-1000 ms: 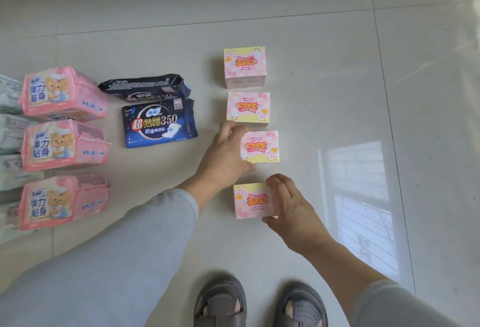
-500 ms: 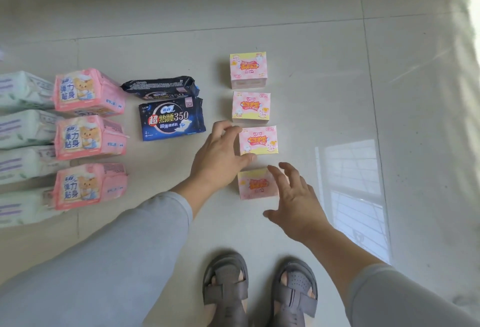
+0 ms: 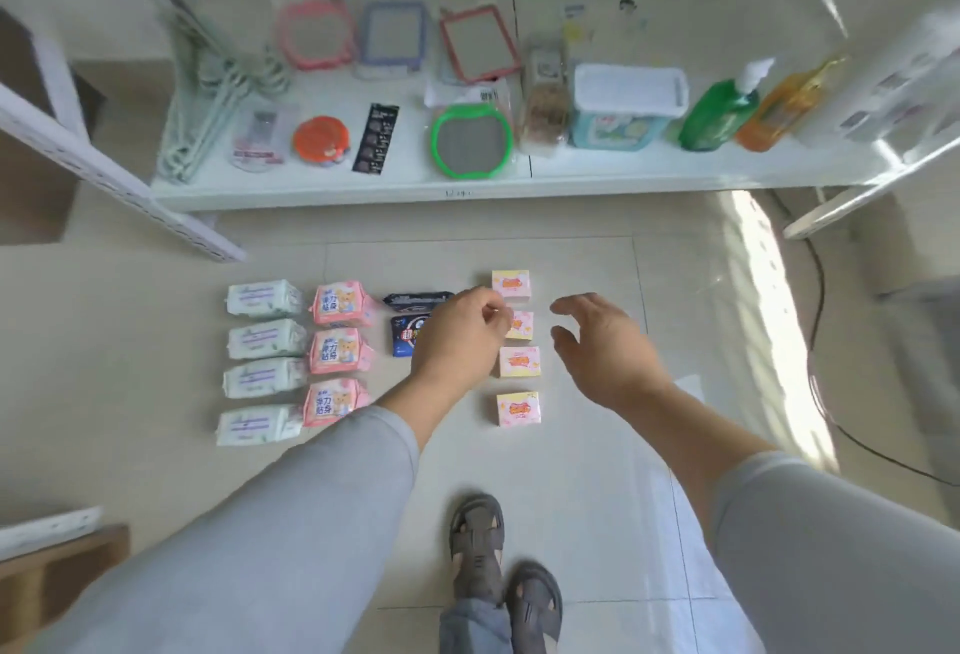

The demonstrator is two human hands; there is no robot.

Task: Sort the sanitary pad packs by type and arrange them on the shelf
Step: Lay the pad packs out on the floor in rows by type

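Note:
Sanitary pad packs lie in columns on the tiled floor. Several white packs [image 3: 264, 339] form the left column, three pink bear packs [image 3: 340, 352] the one beside it. Two dark blue packs [image 3: 415, 301] come after, partly hidden by my left hand [image 3: 460, 339]. Several small pink-and-yellow boxes [image 3: 519, 361] make the right column. My left hand hovers above the blue packs, fingers loosely curled, holding nothing. My right hand [image 3: 602, 344] floats right of the boxes, fingers spread and empty. The white shelf [image 3: 519, 183] stands beyond the packs.
The shelf holds framed mirrors [image 3: 393, 32], a green round mirror [image 3: 471, 141], hangers [image 3: 208, 97], a wipes tub [image 3: 626, 107], green [image 3: 719, 115] and orange [image 3: 784, 105] bottles. A black cable [image 3: 821, 378] runs along the floor at right. My sandalled feet [image 3: 504, 575] stand below.
Both hands have lifted off the small boxes and risen. The view has pulled back and tilted up, so the shelf now shows. The nearest box lies released on the floor.

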